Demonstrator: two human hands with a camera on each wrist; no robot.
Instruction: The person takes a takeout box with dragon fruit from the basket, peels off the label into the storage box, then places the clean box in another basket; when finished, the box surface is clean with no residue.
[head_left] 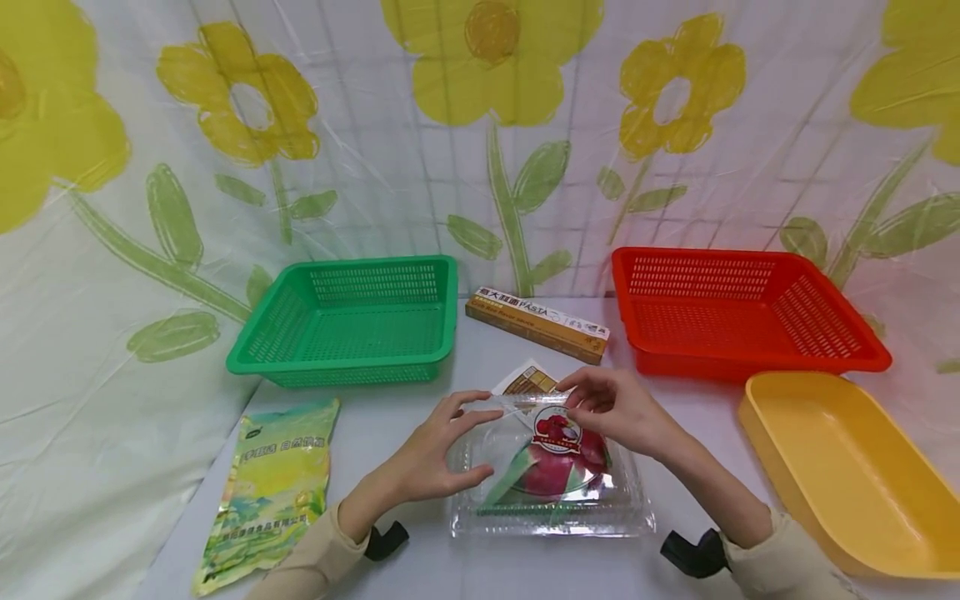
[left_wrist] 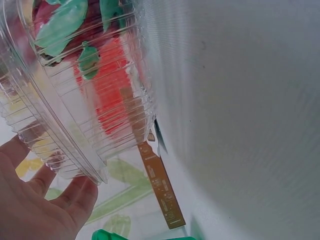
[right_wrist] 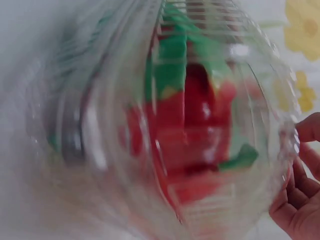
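A clear, bumpy plastic box (head_left: 555,523) lies at the bottom middle. The left hand (head_left: 427,457) touches its side, fingers spread; the right hand (head_left: 618,410) bends its fingers at the top edge, pinching or not, I can't tell.

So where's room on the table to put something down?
There's bare table between the green basket, yellow-green bag and left hand. Another patch lies between the red basket, yellow tray and right forearm. Also this side of the clear container. Its far side is crowded: right hand, printed card, pasta box.
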